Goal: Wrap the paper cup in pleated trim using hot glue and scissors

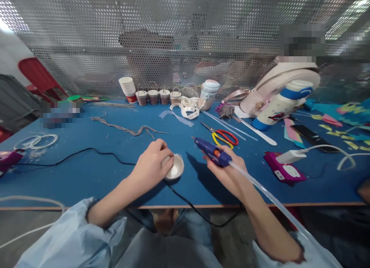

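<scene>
My left hand [153, 164] is closed around a small white paper cup [175, 168] that lies tilted on its side on the blue table [86, 171], its opening facing right. My right hand [228, 171] grips a blue hot glue gun [211, 150] with a long clear glue stick [260, 191] trailing back past my forearm. The gun's nozzle points left, a short way above and to the right of the cup. A black cord [95, 151] runs across the table under my left hand.
Scissors with red and yellow handles [224, 137] lie behind the glue gun. A row of paper cups [153, 96], a white cup stack [127, 87], a bottle [277, 106], a pink bag, a magenta power strip [285, 171], twine and coloured paper scraps lie around. A perforated metal screen stands behind.
</scene>
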Motion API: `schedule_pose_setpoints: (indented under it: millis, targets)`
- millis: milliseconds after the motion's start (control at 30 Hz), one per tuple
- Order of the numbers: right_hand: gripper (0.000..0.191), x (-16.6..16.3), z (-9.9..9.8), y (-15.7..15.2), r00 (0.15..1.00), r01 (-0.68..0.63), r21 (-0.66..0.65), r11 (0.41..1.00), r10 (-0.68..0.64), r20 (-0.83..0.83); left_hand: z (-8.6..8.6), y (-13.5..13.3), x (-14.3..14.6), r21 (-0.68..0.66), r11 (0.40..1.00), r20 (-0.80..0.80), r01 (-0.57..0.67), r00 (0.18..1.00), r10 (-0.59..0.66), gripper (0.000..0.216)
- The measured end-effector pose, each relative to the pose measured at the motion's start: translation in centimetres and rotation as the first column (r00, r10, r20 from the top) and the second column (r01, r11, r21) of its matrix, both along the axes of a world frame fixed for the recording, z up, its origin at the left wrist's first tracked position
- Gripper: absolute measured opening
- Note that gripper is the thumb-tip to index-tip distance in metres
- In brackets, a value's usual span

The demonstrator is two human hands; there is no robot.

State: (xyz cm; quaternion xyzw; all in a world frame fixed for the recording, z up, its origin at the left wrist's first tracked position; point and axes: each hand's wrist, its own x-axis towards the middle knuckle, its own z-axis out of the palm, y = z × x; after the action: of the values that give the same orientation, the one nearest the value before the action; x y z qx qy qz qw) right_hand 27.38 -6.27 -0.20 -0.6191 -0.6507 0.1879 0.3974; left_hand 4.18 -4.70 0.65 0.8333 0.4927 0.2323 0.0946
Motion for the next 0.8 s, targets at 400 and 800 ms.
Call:
schedule_pose_setpoints:
  millis: [400, 800]
  targets:
    - [0.021, -1.6, 0.2, -2.0, 0.994, -0.106, 0.090, 0.990, 0.105, 0.019, -0.5, -2.4, 0.2, -0.094, 0.995, 0.016, -0.021, 1.000, 0.022, 0.039]
    - [0.014, -3.4, 0.6, -3.2, 0.978, -0.154, 0.121, 0.981, 0.169, -0.123, 0.2, -0.3, -2.0, -0.205, 0.978, 0.381, 0.037, 0.924, 0.045, 0.015]
